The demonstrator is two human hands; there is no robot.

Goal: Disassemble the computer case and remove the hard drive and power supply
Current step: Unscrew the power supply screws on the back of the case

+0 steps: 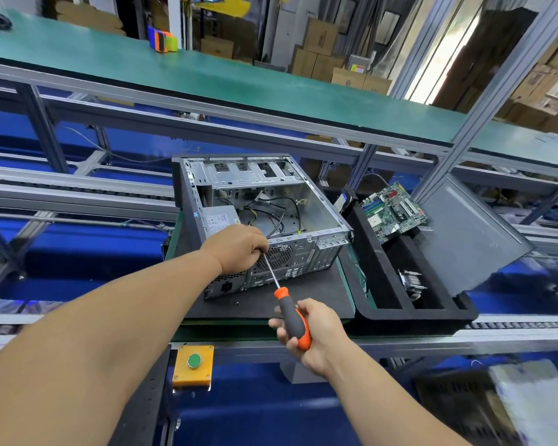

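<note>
Both hands are closed on the screwdriver [287,304] — handle wrapped by the right hand [316,333], shaft pinched by the left hand [239,249]; its tip is hidden against the computer case [303,252].

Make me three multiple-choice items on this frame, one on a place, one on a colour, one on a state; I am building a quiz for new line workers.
1. Where does the motherboard lie?
A. In the black tray right of the computer case
B. Inside the case
C. On the upper green shelf

2. What colours is the screwdriver handle?
A. Blue and white
B. Orange and grey
C. All yellow

3. What is the left hand doing?
A. Hanging idle
B. Pressing the green button
C. Gripping the screwdriver shaft at the rear of the case

Answers:
1 A: the board leans in the tray beside the computer case.
2 B: orange ends and a grey grip show in the right hand.
3 C: its fingers close round the shaft by the rear fan grille.
</note>
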